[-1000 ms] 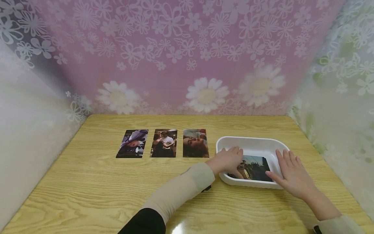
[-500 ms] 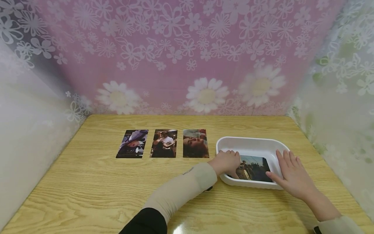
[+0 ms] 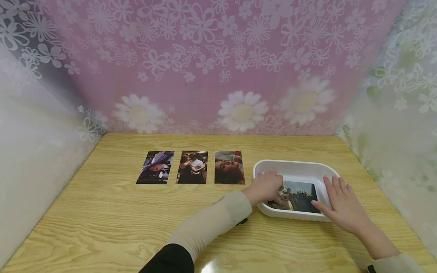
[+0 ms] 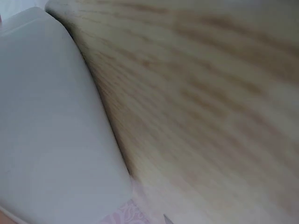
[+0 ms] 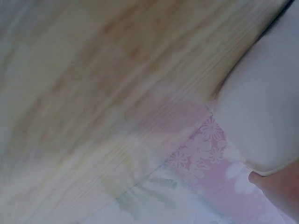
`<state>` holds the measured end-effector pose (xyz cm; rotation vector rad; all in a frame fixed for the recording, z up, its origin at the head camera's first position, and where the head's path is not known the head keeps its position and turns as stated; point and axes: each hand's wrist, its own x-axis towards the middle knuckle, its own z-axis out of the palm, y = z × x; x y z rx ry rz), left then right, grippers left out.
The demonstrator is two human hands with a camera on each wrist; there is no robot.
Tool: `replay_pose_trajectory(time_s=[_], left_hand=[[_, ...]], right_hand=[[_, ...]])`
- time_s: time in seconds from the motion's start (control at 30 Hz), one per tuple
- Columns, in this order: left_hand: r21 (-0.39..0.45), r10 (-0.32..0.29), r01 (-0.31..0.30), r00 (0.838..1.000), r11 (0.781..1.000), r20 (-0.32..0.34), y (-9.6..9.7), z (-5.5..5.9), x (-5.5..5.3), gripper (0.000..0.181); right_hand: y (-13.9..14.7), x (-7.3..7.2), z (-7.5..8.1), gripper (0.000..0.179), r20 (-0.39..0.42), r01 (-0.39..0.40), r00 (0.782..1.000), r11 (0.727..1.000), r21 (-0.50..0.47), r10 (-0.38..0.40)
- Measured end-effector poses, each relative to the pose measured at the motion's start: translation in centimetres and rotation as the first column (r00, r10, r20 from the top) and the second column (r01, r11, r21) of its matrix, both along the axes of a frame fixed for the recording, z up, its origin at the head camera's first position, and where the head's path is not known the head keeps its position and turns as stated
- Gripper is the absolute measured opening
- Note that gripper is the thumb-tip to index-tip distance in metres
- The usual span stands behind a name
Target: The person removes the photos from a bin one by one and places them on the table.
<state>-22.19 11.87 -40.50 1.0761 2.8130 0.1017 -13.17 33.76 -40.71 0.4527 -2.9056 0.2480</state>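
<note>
A white oval-cornered tray (image 3: 297, 163) stands on the right half of the table in the head view, with a dark photo (image 3: 302, 198) lying inside. My left hand (image 3: 266, 186) reaches over the tray's left side, its fingers bent and its thumb along the photo's left end, pinching it; that end is covered by the hand. Fingers straight and spread, my right hand (image 3: 345, 206) rests on the tray's right rim, thumb tip close to the photo's right edge. Both wrist views mostly show the tray's outer wall (image 4: 56, 116); a bit of hand (image 5: 282, 186) appears in the right one.
Left of the tray, three photos lie in a row on the wooden table (image 3: 112, 212): one with purple fabric (image 3: 155, 168), one of a couple (image 3: 192, 167), and one of a face (image 3: 229, 167). A pink flowered backdrop (image 3: 191, 76) closes off the back.
My left hand's fingers have curled in at the tray's left end. The photo in the tray has shifted slightly to the right. My right hand stays on the rim.
</note>
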Motion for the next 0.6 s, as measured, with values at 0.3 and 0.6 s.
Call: replay_pose_trajectory(time_s=[0.3,0.6], left_hand=[[0.174,0.022,-0.028,0.999,0.984,0.033,-0.28,0.75,-0.14,0.041],[0.269,0.013,-0.040,0.995,0.962,0.099,-0.47,0.89,-0.31,0.031]], right_hand=[[-0.10,0.10,0.29,0.085,0.023,0.009,1.000,1.000,-0.003,-0.009],[-0.10,0.10,0.27,0.086,0.022,0.013,1.000,1.000,-0.004,-0.013]])
